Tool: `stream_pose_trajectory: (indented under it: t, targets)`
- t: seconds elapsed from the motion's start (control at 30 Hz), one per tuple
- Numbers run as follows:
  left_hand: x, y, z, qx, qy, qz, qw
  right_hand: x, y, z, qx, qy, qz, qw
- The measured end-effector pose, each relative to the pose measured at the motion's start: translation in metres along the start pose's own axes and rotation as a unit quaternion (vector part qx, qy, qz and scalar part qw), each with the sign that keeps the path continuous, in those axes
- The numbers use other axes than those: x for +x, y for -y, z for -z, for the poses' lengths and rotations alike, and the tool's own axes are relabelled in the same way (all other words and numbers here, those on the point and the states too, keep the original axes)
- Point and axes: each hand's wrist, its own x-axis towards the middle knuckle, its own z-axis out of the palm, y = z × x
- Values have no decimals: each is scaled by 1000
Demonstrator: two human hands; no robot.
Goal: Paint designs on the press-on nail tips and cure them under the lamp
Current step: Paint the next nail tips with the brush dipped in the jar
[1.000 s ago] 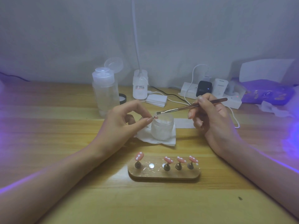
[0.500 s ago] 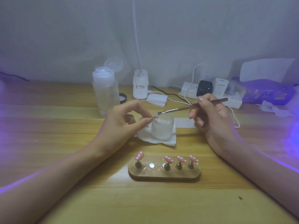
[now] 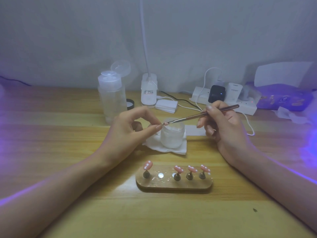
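My left hand [image 3: 133, 127] pinches a small pink nail tip [image 3: 165, 124] between thumb and forefinger, above the rim of a frosted jar [image 3: 172, 137]. My right hand [image 3: 221, 124] grips a thin metal nail brush [image 3: 202, 115], and its fine tip touches the held nail tip. A wooden holder [image 3: 174, 183] lies near the front of the table, with several pink nail tips with white dots [image 3: 178, 169] on small metal stands. One silver magnet spot [image 3: 160, 175] on the holder stands bare.
The jar sits on a white wipe [image 3: 178, 149]. Behind stand a clear pump bottle [image 3: 112, 98], a white lamp base [image 3: 148, 91] with a tall stem, a pad stack [image 3: 166, 106], a power strip with plugs [image 3: 223, 98] and a purple-lit pack [image 3: 283, 98] at the right.
The brush tip has moved slightly left and down onto the held nail tip. Both hands otherwise stay in place.
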Motion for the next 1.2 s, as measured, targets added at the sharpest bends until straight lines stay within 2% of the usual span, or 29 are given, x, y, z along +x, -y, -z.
stream_pose_trajectory:
  t: [0.2,0.33,0.47,0.6,0.73,0.9,1.03,1.2]
  targets:
    - [-1,0,1,-14,3,10,1000,-2,1,-1,0,25,19,1000]
    - [-1,-1,0,-14,4,11,1000,-1,1,1,3,-11,0,1000]
    - [-1,-1,0,-24,6,17,1000,-2,2,0,6,18,13,1000]
    - [-1,-1,0,-15,9,18,1000,0,0,2,3,-9,0,1000]
    - [-1,-1,1,-31,8,31,999,-2,1,1,6,23,28,999]
    - [-2,-5,0,-25,3,38,999,-1,1,1,9,-12,18,1000]
    - [-2,-7,-1,-18,-4,56,998,-2,1,1,16,25,24,999]
    - [-1,-8,-1,-37,-6,70,997,-2,1,2,25,-2,25,999]
